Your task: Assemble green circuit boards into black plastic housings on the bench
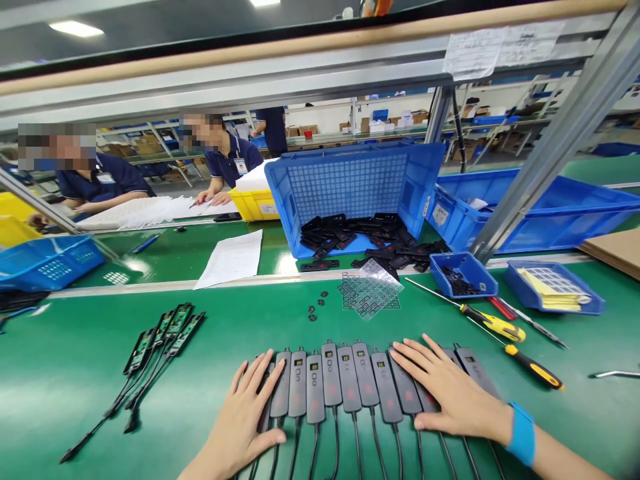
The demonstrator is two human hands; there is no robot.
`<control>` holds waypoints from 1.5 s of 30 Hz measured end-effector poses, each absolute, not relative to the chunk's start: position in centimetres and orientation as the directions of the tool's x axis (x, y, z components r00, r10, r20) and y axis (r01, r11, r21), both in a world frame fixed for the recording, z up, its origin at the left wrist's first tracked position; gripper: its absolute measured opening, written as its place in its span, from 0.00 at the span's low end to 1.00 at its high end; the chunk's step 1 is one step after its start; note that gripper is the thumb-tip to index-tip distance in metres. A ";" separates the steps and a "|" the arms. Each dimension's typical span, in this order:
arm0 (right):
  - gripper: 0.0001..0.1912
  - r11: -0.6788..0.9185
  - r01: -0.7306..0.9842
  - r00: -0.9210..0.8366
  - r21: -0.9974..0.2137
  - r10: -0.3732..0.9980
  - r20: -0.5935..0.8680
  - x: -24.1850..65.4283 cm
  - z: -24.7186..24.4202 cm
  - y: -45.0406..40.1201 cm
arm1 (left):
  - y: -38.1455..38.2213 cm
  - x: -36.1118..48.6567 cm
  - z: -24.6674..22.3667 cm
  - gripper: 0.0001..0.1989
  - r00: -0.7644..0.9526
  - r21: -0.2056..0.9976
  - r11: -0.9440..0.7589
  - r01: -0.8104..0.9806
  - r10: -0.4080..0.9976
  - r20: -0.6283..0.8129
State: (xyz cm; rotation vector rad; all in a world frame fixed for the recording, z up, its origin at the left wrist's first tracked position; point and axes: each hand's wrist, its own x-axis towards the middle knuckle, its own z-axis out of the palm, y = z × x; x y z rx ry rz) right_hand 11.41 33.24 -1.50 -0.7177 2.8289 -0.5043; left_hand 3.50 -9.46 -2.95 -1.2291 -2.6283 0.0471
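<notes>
A row of several dark grey handheld controllers (331, 377) lies side by side on the green table, small displays at the top, red marks lower down, black cables running toward me. My left hand (246, 407) rests over the left end of the row, fingers stretched out. Over the right end lies my right hand (450, 393), fingers spread flat on the controllers there, a blue band on its wrist. Both hands partly cover the controllers beneath them. Left of the row are several open circuit boards (170, 333) in black casings with cables attached.
A tipped blue crate (350, 190) spills black casings. Small black parts (313, 313) and clear sticker sheets (373, 293) lie before it. Right are a small blue bin (463, 275), a yellow screwdriver (493, 325), another screwdriver (535, 367) and tweezers (545, 330). Two people sit across the bench.
</notes>
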 end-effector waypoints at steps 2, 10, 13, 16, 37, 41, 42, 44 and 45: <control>0.50 0.828 -0.419 -0.866 -0.373 -0.488 -0.110 11.8 -1.2 32.9 | -9.1 3.6 -2.7 0.52 -0.623 -0.116 0.649 0.752 0.757 0.199; 0.56 0.764 -0.455 -0.821 -0.458 -0.559 -0.118 9.3 0.0 27.4 | -7.7 2.5 -1.6 0.60 -0.585 -0.065 0.593 0.803 0.804 0.112; 0.59 0.709 -0.520 -0.767 -0.477 -0.633 -0.104 7.4 0.0 25.0 | -7.2 2.3 -1.5 0.59 -0.573 -0.048 0.578 0.814 0.815 0.086; 0.60 0.667 -0.560 -0.733 -0.492 -0.676 -0.081 6.1 -0.2 23.4 | -6.9 2.4 -1.5 0.56 -0.582 -0.034 0.586 0.810 0.809 0.084; 0.48 0.941 -0.122 -0.987 -0.315 -0.149 -0.064 13.0 1.0 36.4 | -10.4 0.8 -5.3 0.45 -0.621 -0.005 0.661 0.751 0.708 0.338; 0.42 0.944 -0.099 -0.994 -0.315 -0.110 -0.016 16.6 -3.1 38.8 | -10.9 1.1 -5.4 0.47 -0.640 -0.004 0.676 0.737 0.699 0.318; 0.41 0.944 -0.087 -0.996 -0.318 -0.091 0.004 17.1 -3.9 38.7 | -10.7 1.1 -5.0 0.47 -0.635 -0.009 0.670 0.742 0.708 0.310; 0.40 0.943 -0.084 -0.996 -0.322 -0.073 0.045 17.5 -5.0 38.3 | -9.4 0.8 -3.7 0.41 -0.652 -0.018 0.687 0.727 0.697 0.300; 0.40 0.943 -0.093 -0.995 -0.321 -0.075 0.069 17.5 -5.2 38.1 | -8.3 0.5 -2.9 0.37 -0.665 -0.026 0.702 0.711 0.685 0.297</control>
